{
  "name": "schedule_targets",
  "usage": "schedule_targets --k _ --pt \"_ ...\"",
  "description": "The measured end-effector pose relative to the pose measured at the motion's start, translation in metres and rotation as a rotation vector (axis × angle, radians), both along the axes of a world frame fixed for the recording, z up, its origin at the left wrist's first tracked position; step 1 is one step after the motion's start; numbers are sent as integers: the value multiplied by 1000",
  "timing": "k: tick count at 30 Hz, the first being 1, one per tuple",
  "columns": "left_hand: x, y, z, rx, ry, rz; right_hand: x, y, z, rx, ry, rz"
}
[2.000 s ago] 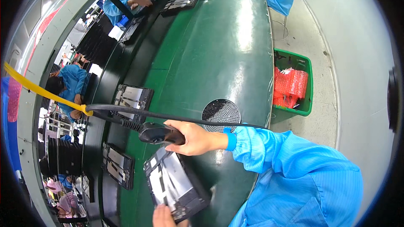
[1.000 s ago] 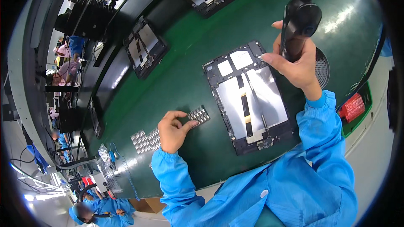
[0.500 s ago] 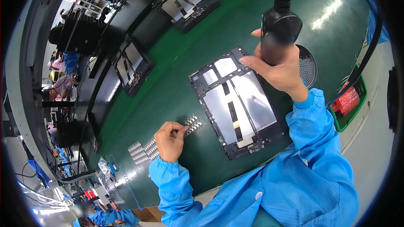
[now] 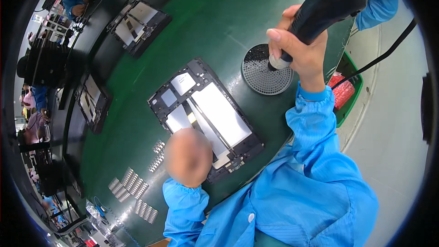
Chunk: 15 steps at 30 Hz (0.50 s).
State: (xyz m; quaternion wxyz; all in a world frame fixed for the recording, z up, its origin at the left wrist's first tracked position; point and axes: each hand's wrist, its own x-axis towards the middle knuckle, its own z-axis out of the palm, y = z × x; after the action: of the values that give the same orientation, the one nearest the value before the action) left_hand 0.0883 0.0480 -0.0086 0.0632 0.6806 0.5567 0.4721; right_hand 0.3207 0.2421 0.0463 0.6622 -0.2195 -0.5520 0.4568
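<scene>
Black tool gripped in right hand, blurred left hand by opened device, hold unclear

Right hand curled, left hand blurred

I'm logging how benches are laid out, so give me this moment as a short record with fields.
Right hand: holding the black driver
Driver tip: over the round tray; contact unclear
Left hand: blurred, over the near-left edge of the tablet; grip unclear
Tablet: flat on the green bench, insides exposed
Metal strips: several groups, left of the tablet
Bin: green, beyond the right edge, red wrap inside
</scene>
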Motion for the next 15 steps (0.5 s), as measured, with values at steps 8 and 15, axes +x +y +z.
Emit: schedule_targets --k 8,15 --pt "27 20 3 -1 -81 -85 8 -5 -5 -8 -72 -3" --pt "28 24 4 -24 -49 -91 17 -1 -9 8 -126 -6"
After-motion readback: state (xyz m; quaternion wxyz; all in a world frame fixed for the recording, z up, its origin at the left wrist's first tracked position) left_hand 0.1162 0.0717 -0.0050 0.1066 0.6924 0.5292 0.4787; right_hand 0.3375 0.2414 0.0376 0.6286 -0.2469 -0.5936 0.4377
